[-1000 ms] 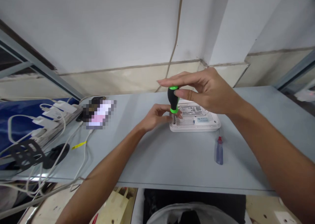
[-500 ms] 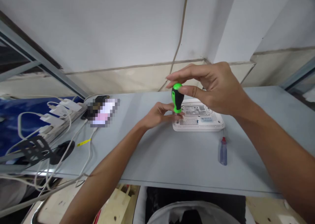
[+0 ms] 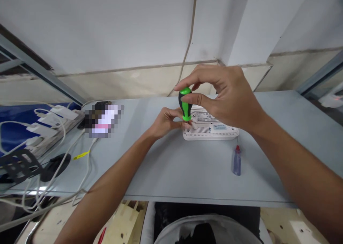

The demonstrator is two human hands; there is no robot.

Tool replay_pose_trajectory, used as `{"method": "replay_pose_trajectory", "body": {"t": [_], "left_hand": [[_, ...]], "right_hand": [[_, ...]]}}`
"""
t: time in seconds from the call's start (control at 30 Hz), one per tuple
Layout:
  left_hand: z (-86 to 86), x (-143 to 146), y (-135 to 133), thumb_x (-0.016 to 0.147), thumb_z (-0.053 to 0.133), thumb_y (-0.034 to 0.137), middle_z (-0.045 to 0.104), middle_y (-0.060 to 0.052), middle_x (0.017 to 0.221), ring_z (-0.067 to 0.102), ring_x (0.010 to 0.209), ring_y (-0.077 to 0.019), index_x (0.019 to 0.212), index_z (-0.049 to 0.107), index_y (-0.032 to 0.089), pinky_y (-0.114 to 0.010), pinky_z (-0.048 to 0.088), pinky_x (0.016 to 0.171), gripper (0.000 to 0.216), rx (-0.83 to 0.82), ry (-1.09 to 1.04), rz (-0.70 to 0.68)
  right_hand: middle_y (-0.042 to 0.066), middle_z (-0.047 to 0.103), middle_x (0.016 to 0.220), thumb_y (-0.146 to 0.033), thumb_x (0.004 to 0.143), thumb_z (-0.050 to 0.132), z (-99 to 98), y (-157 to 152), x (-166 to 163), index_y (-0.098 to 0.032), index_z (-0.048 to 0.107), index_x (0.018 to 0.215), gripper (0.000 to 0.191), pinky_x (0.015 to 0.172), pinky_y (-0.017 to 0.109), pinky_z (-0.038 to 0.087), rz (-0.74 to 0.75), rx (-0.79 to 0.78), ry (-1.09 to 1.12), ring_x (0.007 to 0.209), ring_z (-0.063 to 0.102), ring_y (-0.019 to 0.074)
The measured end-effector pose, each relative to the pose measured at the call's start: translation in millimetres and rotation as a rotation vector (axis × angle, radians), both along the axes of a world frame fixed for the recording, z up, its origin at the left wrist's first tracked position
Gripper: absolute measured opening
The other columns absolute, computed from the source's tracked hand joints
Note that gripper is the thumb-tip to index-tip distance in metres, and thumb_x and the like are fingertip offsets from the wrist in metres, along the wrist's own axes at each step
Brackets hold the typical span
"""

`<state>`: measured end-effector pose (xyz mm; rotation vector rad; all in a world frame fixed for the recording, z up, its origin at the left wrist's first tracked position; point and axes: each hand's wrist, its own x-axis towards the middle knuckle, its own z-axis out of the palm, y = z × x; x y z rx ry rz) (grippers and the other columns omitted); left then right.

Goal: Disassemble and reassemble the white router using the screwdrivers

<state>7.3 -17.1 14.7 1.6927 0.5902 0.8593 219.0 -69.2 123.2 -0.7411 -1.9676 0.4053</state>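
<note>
A short, upright screwdriver [image 3: 185,103] with a black and green handle stands over the left part of a white, perforated device [image 3: 211,137], which looks like a router lying label side up. Around the top of its handle, my right hand [image 3: 223,90] curls, thumb against the side and fingertips at the far side of the cap. Low down, my left hand [image 3: 167,122] pinches about the shaft just under the handle, close to the device's left edge. The screwdriver's tip is hidden by the left fingers. A second screwdriver [image 3: 237,161], with a clear purplish handle and red collar, lies at the device's front right corner.
On the grey table [image 3: 160,172], a phone [image 3: 105,120], blurred out, lies to the left. Beyond it are a power strip [image 3: 40,144] with several white chargers, tangled white cables [image 3: 87,172] and a black stand [image 3: 23,165]. A wall [image 3: 120,29] rises behind.
The short screwdriver's handle has turned, so a green strip now faces me. My right thumb and fingers have shifted with it. The whole view has swung slightly right.
</note>
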Motion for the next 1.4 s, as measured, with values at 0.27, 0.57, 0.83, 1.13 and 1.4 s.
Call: {"method": "replay_pose_trajectory", "body": {"t": [0.27,0.57,0.83,1.13,1.4], "left_hand": [[9.0,1,-7,0.078,0.093,0.028,0.080,-0.008,0.103,0.075,0.095,-0.0257,0.086,0.087,0.027,-0.039,0.063,0.081,0.010,-0.066,-0.045,-0.013],[-0.5,9,-6,0.071,0.097,0.028,0.075,-0.003,0.082,0.070,0.087,-0.0199,0.072,0.077,0.020,-0.036,0.057,0.086,0.021,0.018,-0.074,0.113],[-2.7,12,-10,0.072,0.096,0.029,0.071,-0.002,0.083,0.066,0.082,-0.0163,0.083,0.076,0.019,-0.030,0.054,0.078,0.025,-0.084,-0.086,0.046],[-4.6,9,-8,0.073,0.095,0.033,0.073,-0.003,0.083,0.070,0.082,-0.0185,0.078,0.074,0.018,-0.033,0.057,0.080,0.026,-0.037,-0.036,0.086],[2.4,7,-10,0.077,0.093,0.033,0.075,-0.005,0.087,0.069,0.085,-0.0182,0.088,0.077,0.018,-0.032,0.055,0.079,0.024,-0.044,0.004,-0.017]], "right_hand": [[0.000,0.079,0.118,-0.021,0.099,0.064,6.4,2,14,-0.029,0.079,0.111,0.020,0.093,0.038,0.062,0.126,-0.100,-0.053,0.107,0.073,0.0211],[0.002,0.078,0.102,-0.033,0.090,0.081,3.5,-1,4,-0.027,0.077,0.093,0.008,0.086,0.041,0.061,0.048,-0.027,-0.019,0.098,0.072,0.0230],[0.000,0.079,0.105,-0.014,0.093,0.071,4.6,-7,4,-0.028,0.075,0.103,0.017,0.093,0.040,0.063,0.071,-0.073,0.069,0.102,0.075,0.0220],[0.004,0.076,0.118,-0.032,0.099,0.069,3.3,-5,6,-0.031,0.078,0.109,0.014,0.095,0.044,0.064,0.035,-0.029,-0.044,0.110,0.071,0.0247],[0.002,0.077,0.094,-0.030,0.093,0.077,5.0,-5,0,-0.029,0.080,0.092,0.003,0.088,0.041,0.061,-0.041,0.016,-0.019,0.094,0.071,0.0230]]}}
